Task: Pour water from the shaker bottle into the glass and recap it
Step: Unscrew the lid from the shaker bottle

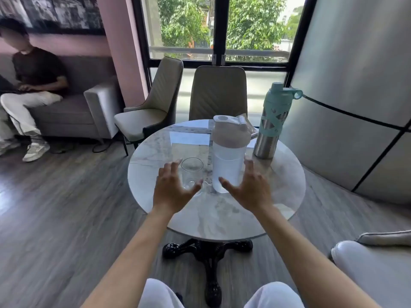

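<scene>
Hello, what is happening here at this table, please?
A seated person reaches both open hands over a round marble table. The left hand is in front of an empty glass; the right hand is beside a capped shaker bottle holding water. Neither is gripped yet, so pouring has not begun. A steel bottle stands behind.

Daylight floods in from the window (222,25) ahead of me, glaring white off the glossy tabletop (278,187). The floor (55,218) smears with blur, and edges bow outward from the wide lens.
</scene>
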